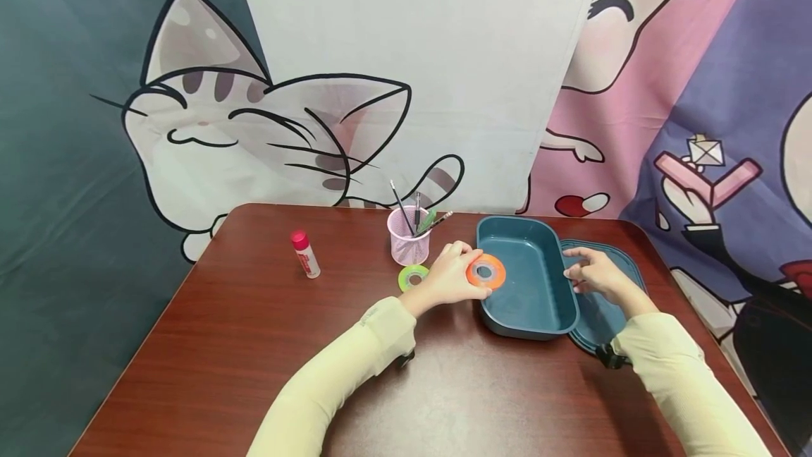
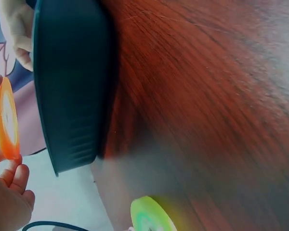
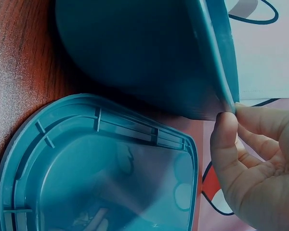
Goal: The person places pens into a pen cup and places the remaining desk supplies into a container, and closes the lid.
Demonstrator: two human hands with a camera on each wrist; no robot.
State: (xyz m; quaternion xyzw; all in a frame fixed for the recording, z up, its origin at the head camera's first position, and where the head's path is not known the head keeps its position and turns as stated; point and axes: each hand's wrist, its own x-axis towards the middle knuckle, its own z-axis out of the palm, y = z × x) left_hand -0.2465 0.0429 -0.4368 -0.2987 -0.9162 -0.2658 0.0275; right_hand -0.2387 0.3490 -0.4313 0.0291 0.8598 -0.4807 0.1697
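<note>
My left hand pinches a roll of orange tape by its edges, over the left rim of a dark teal plastic box. The left wrist view has the orange tape edge-on between thumb and fingers. On the box's right side, my right hand pinches the rim between thumb and fingers; in the right wrist view the thumb presses the outer wall. Beneath that hand lies the teal lid, inner side up. A roll of green tape lies on the table, left of the box.
A pink mesh pen cup with pencils and pens stands behind the green tape. Farther left, a glue stick with a red cap stands on the brown wooden table. A printed cloth hangs behind the table.
</note>
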